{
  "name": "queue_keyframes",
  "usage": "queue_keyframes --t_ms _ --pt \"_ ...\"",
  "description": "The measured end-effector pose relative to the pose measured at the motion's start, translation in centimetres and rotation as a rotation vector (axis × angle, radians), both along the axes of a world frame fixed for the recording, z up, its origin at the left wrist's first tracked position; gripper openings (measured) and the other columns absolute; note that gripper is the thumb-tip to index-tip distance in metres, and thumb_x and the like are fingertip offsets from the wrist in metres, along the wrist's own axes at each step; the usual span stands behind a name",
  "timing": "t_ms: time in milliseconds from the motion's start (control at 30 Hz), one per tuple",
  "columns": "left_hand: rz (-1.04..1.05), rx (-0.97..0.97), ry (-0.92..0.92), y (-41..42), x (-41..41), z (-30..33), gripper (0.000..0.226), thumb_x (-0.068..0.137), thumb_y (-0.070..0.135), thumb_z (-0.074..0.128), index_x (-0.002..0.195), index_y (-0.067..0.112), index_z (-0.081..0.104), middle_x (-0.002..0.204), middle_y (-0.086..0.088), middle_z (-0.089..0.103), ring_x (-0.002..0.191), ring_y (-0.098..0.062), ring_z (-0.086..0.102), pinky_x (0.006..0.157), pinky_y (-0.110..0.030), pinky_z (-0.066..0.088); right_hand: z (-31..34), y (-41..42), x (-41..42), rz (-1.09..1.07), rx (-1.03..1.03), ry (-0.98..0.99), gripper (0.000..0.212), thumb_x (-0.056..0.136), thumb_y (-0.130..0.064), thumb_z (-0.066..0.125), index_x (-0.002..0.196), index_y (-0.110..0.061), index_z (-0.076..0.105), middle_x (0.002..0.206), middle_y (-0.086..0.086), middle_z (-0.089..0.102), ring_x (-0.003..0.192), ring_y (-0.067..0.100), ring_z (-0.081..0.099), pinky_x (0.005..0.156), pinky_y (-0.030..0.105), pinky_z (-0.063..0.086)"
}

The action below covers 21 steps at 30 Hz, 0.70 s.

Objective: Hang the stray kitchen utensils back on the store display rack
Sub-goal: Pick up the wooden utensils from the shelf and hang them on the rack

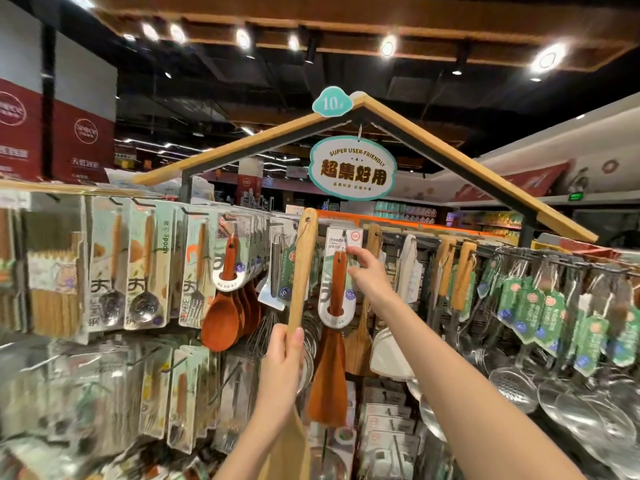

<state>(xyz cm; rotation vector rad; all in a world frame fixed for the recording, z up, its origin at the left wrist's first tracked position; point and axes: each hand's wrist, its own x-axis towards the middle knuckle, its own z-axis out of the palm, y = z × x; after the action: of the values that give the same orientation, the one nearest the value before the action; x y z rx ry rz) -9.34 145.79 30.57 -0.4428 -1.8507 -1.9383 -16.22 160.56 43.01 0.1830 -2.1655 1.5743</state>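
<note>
The person stands before the rack (519, 261) with both arms raised. The left hand (282, 367) grips a pale wooden spatula (304, 268) by the lower part of its handle; the fingers are curled around it and the thumb lies along the wood. The handle stands almost upright, a little tilted to the right, and its top end with the cord hole is at the level of the rack's top bar. The blade of this spatula hangs below the hand, near the bottom edge of the view.

The right hand (369, 277) reaches to a dark spatula (334, 341) that hangs on its card just beside the pale one. The fingertips pinch the upper part of the card, under the hook.

To the left hang brown rice spoons (225, 313), to the right steel ladles (519, 386) with green tags.
</note>
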Motion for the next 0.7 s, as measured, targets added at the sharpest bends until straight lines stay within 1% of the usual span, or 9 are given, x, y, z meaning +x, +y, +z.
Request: queue_keyframes --t_ms 33,67,100,200,267,367,500,600,700 --pt "-0.009 0.009 0.0 0.0 -0.1 0.0 0.023 0.097 0.033 0.042 0.081 0.017 0.044 0.054 0.008 0.041 0.044 -0.007 0.034 0.042 -0.02 0.03 0.0 0.2 -0.1 0.004 0.011 -0.018 0.041 0.093 -0.001 0.049 0.132 -0.015 0.05 0.143 0.007 0.044 0.095 0.026 0.063 0.077 0.031 0.058" --pt "-0.018 0.015 0.003 0.0 -0.2 0.1 0.022 0.096 0.032 0.043 0.08 0.018 0.043 0.054 0.008 0.043 0.045 -0.007 0.036 0.043 -0.02 0.031 0.0 0.4 0.0 -0.01 0.029 -0.022 0.043 0.093 -0.002 0.05 0.133 -0.016 0.05 0.143 0.007 0.045 0.108 0.032 0.06 0.089 0.042 0.054" --pt "-0.027 0.017 0.007 0.1 -0.3 0.2 0.022 0.096 0.032 0.043 0.079 0.019 0.043 0.054 0.008 0.044 0.045 -0.007 0.037 0.043 -0.02 0.032 -0.1 0.5 0.3 -0.04 0.053 -0.006 0.042 0.092 -0.003 0.051 0.132 -0.017 0.051 0.141 0.006 0.046 0.111 0.034 0.058 0.092 0.046 0.051" --pt "-0.053 0.012 0.021 0.8 -0.2 0.2 0.022 0.097 0.032 0.043 0.077 0.023 0.04 0.053 0.01 0.044 0.046 -0.006 0.038 0.045 -0.02 0.034 0.0 0.8 2.1 -0.107 0.095 0.118 0.028 0.094 -0.014 0.052 0.121 -0.022 0.057 0.131 0.002 0.047 0.098 0.019 0.059 0.081 0.032 0.053" --pt "-0.09 0.006 0.03 1.8 0.0 0.4 0.021 0.096 0.032 0.043 0.079 0.02 0.04 0.055 0.009 0.042 0.048 -0.008 0.037 0.046 -0.022 0.033 0.7 0.7 3.7 -0.022 0.109 0.203 0.023 0.095 -0.021 0.052 0.117 -0.025 0.055 0.123 0.001 0.051 0.1 0.014 0.059 0.085 0.032 0.054" --pt "-0.138 -0.014 0.058 4.2 0.4 0.9 0.019 0.097 0.032 0.043 0.083 0.018 0.042 0.056 0.008 0.041 0.049 -0.008 0.036 0.045 -0.02 0.032 2.5 0.5 6.2 0.143 0.091 0.262 0.035 0.095 -0.023 0.053 0.127 -0.03 0.043 0.114 -0.003 0.057 0.084 0.005 0.066 0.071 0.027 0.057" --pt "-0.199 -0.024 0.056 7.9 0.8 1.1 0.011 0.097 0.03 0.043 0.088 0.032 0.047 0.055 0.01 0.039 0.048 -0.008 0.037 0.045 -0.021 0.032 3.5 2.0 8.2 0.081 0.212 0.295 0.063 0.089 -0.008 0.059 0.138 -0.036 0.031 0.116 -0.004 0.055 0.078 0.014 0.068 0.061 0.025 0.057" --pt "-0.222 -0.066 0.025 10.1 0.9 0.7 0.013 0.097 0.03 0.043 0.085 0.027 0.044 0.057 0.008 0.04 0.047 -0.007 0.04 0.044 -0.02 0.034 2.6 4.0 8.8 0.034 0.187 0.279 0.064 0.09 -0.002 0.057 0.139 -0.037 0.035 0.116 -0.003 0.053 0.074 0.008 0.067 0.061 0.02 0.055" --pt "-0.255 -0.096 -0.024 11.4 1.0 0.0 0.015 0.098 0.029 0.043 0.084 0.025 0.042 0.063 0.006 0.047 0.048 -0.002 0.046 0.047 -0.019 0.04 1.6 5.7 8.7 0.012 0.136 0.234 0.066 0.09 0.0 0.056 0.141 -0.038 0.036 0.115 -0.005 0.052 0.082 0.016 0.068 0.064 0.021 0.056"
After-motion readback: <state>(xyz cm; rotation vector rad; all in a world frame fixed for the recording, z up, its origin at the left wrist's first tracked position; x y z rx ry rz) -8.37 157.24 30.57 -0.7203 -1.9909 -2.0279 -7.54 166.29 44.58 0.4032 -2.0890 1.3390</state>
